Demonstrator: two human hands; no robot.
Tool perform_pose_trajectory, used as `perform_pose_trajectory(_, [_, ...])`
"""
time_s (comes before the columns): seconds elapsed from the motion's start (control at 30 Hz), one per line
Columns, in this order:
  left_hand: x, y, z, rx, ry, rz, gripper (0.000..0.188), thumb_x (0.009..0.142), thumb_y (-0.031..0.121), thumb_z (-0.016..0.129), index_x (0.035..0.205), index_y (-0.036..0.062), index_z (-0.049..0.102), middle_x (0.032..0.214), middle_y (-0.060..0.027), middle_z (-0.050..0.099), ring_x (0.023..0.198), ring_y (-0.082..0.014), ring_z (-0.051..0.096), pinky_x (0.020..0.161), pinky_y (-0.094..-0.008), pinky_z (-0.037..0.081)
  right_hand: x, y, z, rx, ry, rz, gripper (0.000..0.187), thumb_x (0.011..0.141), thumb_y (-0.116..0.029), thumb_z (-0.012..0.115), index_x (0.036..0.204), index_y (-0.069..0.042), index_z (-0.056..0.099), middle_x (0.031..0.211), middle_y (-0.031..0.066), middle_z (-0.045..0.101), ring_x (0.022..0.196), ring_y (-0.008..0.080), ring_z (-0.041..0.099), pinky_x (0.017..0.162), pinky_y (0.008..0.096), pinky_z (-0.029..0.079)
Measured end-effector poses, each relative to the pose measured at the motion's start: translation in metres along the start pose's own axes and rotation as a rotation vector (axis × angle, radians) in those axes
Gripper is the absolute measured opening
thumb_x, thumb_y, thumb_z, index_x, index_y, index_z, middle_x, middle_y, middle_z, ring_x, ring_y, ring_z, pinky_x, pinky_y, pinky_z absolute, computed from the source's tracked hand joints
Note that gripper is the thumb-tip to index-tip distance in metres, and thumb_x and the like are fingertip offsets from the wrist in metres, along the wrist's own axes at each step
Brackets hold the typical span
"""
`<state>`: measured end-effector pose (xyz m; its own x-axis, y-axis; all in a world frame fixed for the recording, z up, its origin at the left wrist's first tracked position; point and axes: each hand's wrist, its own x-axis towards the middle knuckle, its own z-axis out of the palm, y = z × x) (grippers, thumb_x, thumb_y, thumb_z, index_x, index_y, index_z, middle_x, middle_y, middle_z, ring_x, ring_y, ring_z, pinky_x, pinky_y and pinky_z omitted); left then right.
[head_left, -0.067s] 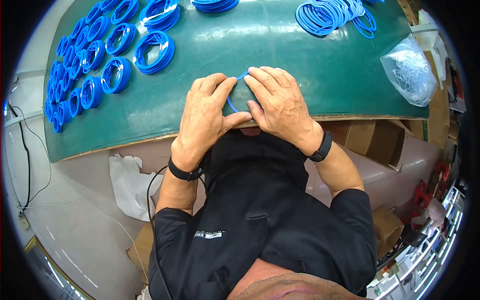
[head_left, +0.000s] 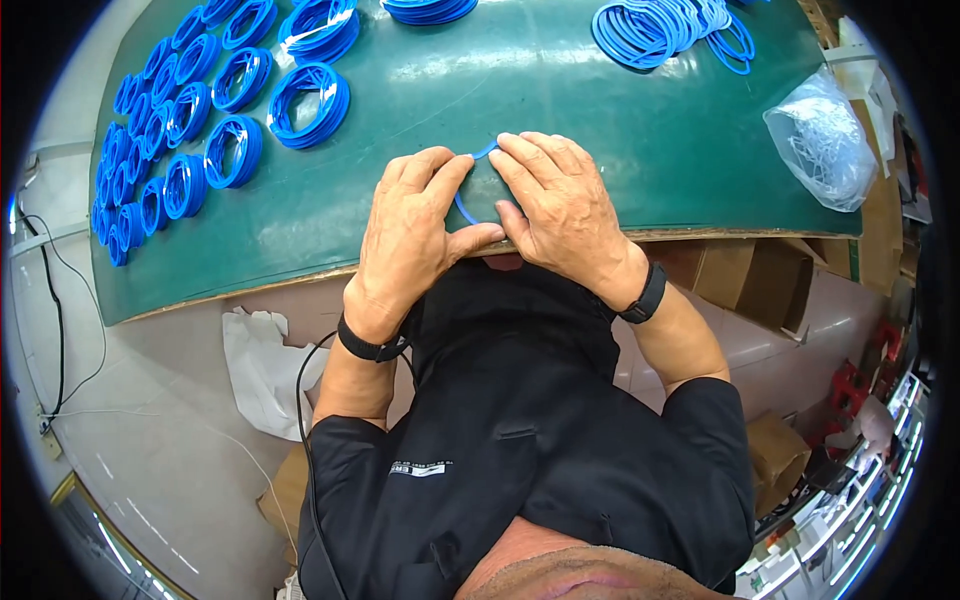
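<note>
Both hands close around one thin blue ring at the front edge of the green table; only short arcs of it show. My left hand has its bent fingers on the ring's left side, thumb pointing inward. On the opposite side my right hand grips it, fingertips by the upper arc and thumb near the left thumb. The palms and fingers hide most of the ring, so I cannot tell whether it is one loop or several.
Bundles of blue rings stand in rows at the left. A loose fan of blue rings lies far right. A clear bag of thin white strips sits at the right edge. Below are cardboard boxes and a black cable.
</note>
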<state>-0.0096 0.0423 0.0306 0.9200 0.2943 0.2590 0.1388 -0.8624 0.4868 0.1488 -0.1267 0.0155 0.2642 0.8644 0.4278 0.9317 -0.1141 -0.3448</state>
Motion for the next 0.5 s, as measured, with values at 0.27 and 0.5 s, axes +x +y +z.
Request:
perform_pose_trajectory(0.27, [0.0004, -0.0012, 0.0004, 0.014, -0.015, 0.008, 0.078, 0.077, 0.04, 0.103, 0.141, 0.0035, 0.075, 0.14, -0.0157, 0.071, 0.129, -0.0383, 0.065, 0.112, -0.0498, 0.054, -0.0007, 0.0015, 0.0014, -0.006, 0.012, -0.005, 0.053, 0.091, -0.019, 0.083, 0.14, -0.002, 0.073, 0.15, 0.0159, 0.07, 0.141, 0.0356, 0.064, 0.123, 0.0519, 0.048])
perform_pose_trajectory(0.5, [0.0036, 0.0015, -0.003, 0.017, -0.036, -0.018, 0.079, 0.077, 0.041, 0.103, 0.14, 0.0028, 0.075, 0.14, -0.017, 0.071, 0.129, -0.039, 0.065, 0.111, -0.0499, 0.054, -0.0015, 0.0003, 0.0013, 0.006, -0.001, 0.01, 0.053, 0.091, -0.019, 0.083, 0.14, -0.002, 0.073, 0.15, 0.0152, 0.07, 0.142, 0.0349, 0.064, 0.125, 0.0518, 0.047])
